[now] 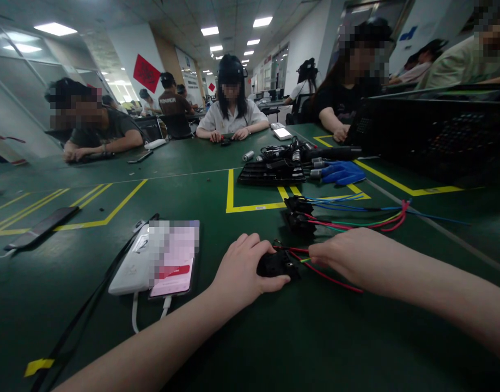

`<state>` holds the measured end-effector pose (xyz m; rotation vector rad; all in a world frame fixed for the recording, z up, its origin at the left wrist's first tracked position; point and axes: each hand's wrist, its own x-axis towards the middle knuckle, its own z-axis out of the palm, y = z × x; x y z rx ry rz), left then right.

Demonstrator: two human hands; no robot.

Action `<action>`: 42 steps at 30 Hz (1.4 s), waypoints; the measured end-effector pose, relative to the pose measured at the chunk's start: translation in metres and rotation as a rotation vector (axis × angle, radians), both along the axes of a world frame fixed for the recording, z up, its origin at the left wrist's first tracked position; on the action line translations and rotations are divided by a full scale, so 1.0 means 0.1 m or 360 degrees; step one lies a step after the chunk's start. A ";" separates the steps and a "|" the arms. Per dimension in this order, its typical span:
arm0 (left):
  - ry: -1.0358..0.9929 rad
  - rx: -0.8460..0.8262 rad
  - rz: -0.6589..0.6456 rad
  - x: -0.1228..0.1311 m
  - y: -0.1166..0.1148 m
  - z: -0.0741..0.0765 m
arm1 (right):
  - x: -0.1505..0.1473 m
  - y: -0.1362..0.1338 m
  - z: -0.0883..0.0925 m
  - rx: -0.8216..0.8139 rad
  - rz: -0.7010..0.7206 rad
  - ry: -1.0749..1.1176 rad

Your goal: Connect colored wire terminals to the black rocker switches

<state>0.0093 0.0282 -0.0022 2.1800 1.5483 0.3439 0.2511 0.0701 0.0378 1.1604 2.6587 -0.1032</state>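
My left hand point(244, 269) grips a small black plastic connector block point(278, 265) on the green table, thumb in front and fingers behind. At the block's right side, my right hand point(342, 253) has its fingers pinched around the wires. A red wire point(335, 280) trails from the block below that hand, and a short yellow-green wire point(306, 260) reaches to its fingertips. My right fingertips are partly hidden behind the hand. Just beyond the hands lie two more black blocks point(299, 222) with red, green and blue wires point(364, 208) running right.
Left of my hands lie a white power bank point(131, 267) and a phone point(178, 261) with white cables. Blue gloves point(342, 173), a black tray point(270, 173) and metal parts sit farther back. A black crate point(433, 141) stands right. People sit around the table.
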 end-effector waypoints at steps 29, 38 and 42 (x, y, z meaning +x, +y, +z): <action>-0.0032 0.0012 0.0016 0.00 -0.01 0.00 | -0.11 -0.03 -0.14 -0.0357 -0.0090 0.0290; -0.0020 0.0024 0.0007 0.02 0.01 0.02 | -0.07 -0.02 -0.06 -0.0800 -0.0246 0.0597; -0.0024 0.0036 0.0006 0.02 0.01 0.00 | -0.10 0.03 -0.10 -0.0922 -0.0323 0.0727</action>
